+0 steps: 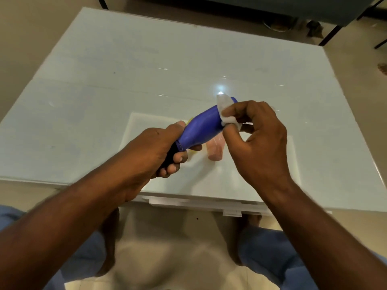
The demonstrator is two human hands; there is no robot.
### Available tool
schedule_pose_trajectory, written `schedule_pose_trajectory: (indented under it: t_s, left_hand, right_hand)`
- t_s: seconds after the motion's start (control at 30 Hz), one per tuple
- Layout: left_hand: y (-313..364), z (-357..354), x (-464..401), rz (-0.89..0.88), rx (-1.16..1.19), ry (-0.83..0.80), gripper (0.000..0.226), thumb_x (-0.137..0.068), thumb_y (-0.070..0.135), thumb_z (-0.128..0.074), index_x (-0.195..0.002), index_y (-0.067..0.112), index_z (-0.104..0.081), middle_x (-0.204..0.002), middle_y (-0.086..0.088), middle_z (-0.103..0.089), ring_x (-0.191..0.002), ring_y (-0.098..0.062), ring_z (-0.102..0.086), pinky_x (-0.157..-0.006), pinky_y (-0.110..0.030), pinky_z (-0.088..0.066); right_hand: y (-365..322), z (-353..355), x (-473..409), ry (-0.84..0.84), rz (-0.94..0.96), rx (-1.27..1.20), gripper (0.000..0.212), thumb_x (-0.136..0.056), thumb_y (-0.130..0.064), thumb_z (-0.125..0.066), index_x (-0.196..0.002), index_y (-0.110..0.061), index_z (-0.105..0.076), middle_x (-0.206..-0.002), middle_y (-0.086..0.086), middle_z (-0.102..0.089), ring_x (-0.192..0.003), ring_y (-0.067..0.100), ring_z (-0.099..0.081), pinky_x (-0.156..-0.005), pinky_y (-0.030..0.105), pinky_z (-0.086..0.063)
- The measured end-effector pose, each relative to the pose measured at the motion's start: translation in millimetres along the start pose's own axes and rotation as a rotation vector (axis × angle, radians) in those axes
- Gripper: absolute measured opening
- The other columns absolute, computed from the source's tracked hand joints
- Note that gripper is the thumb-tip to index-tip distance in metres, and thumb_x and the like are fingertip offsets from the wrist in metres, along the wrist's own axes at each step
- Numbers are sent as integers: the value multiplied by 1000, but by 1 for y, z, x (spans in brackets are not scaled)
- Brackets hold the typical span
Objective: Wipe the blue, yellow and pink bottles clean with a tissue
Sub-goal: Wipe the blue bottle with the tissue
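left hand (155, 151) gripped the tilted blue bottle (201, 128) by its cap; right hand (259, 139) pinched a tissue (225, 110) against it.

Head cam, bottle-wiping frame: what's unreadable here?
- Yellow bottle: head view, almost all hidden behind the left hand and blue bottle.
- Pink bottle: blurred; cap and state unclear.
- Blue bottle's dark cap end: wrapped by left fingers.
- Tissue: mostly covered by the right hand.
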State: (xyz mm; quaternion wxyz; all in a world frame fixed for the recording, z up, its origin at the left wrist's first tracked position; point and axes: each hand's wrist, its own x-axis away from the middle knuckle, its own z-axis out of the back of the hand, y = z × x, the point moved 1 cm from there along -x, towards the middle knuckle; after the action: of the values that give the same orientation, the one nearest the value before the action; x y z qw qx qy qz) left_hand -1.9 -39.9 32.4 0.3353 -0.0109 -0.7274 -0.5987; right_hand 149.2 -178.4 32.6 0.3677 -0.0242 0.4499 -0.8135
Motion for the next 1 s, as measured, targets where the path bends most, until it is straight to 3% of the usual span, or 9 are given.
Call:
schedule_pose_trajectory:
  t_s: [0.13,0.2,0.3,0.43,0.53,0.67,0.83,1.0]
  left_hand:
    - [0,1,-5,18,18,31,55,-107,57,-34,-98,31,-83,-60,5,-52,-48,-8,-45,-44,-18,-40]
    - [0,2,-8,30,24,70,56,-105,58,-36,-81,38,-82,-59,5,-51,-47,-8,-44,-43,-18,-39]
    - [-1,4,-10,49,37,109,60,-100,62,-42,-59,31,-73,-56,6,-50,-45,-8,-44,-40,-17,-37]
    - [-2,-2,-11,50,41,64,53,-103,60,-39,-78,39,-81,-57,6,-50,-45,-8,-44,-40,-17,-37]
    - [0,-1,-12,33,11,40,56,-105,59,-37,-94,30,-83,-58,4,-53,-46,-8,-47,-42,-17,-41]
    - [5,1,-12,27,-30,89,56,-105,56,-37,-86,28,-81,-58,2,-58,-46,-9,-51,-44,-19,-44]
    - [14,7,-11,18,-6,130,56,-106,55,-37,-101,18,-80,-58,4,-57,-46,-9,-49,-43,-18,-42]
    - [24,17,-8,20,37,107,54,-106,56,-39,-96,26,-83,-60,5,-56,-47,-8,-49,-44,-17,-42]
  right_hand:
    - [-11,-14,-1,-38,37,-41,22,-93,-5,-72,-111,-17,-68,-107,-6,-62,-95,1,-60,-83,8,-48]
    - [-22,-23,1,-82,136,-66,22,-89,-1,-70,-105,-15,-71,-104,-8,-63,-94,4,-61,-82,10,-47]
    - [-33,-31,7,-144,244,-71,24,-86,1,-70,-104,-15,-73,-103,-5,-67,-96,11,-63,-82,20,-50]
    - [-22,-21,-1,-62,150,-56,21,-91,-4,-71,-108,-16,-74,-105,-5,-68,-95,6,-63,-82,16,-51]
    - [-7,-12,-14,-5,34,-50,19,-96,-11,-71,-113,-20,-73,-109,-6,-68,-100,6,-65,-85,17,-56]
    - [-3,-18,-14,-46,69,-28,22,-96,-12,-71,-115,-24,-70,-109,-9,-65,-101,6,-65,-87,17,-57]
    - [-10,-23,-22,-67,153,-46,21,-95,-11,-71,-115,-17,-72,-110,-3,-67,-101,11,-66,-87,21,-57]
    - [-14,-28,-32,-13,193,-50,18,-94,-4,-72,-111,-9,-71,-107,0,-67,-99,14,-65,-85,28,-58]
